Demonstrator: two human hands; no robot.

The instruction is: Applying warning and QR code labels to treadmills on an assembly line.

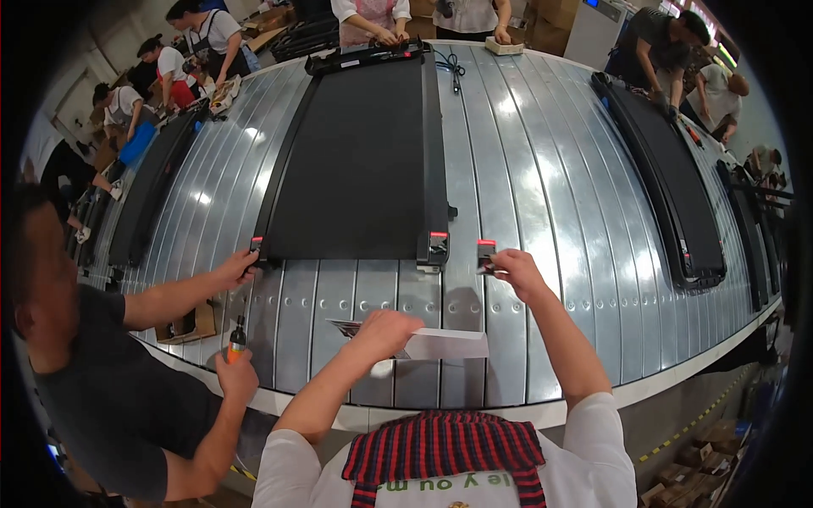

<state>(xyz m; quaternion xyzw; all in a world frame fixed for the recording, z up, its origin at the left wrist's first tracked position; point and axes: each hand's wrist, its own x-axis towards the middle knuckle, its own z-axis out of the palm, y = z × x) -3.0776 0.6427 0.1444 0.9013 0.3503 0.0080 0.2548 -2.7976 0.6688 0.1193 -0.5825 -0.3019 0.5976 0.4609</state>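
Note:
My left hand (388, 334) is closed around a folded white sheet (449, 344), whose left end shows a dark printed part. In a pinch, my right hand (518, 273) holds a small black-and-red label (486, 252), just right of a black treadmill (356, 169). The treadmill lies flat, its near end toward me. A similar black-and-red label (438, 244) sits on its near right corner, apart from my fingers. At the near left corner, a co-worker's hand (237, 269) touches the frame beside another such label (257, 244).
Under everything runs a slatted metal conveyor (542, 339) with a pale edge (644, 391). The co-worker at my left grips an orange-and-black screwdriver (237, 340). More treadmills lie left and right (665, 182). People work along the far side, near a coiled black cable (456, 68).

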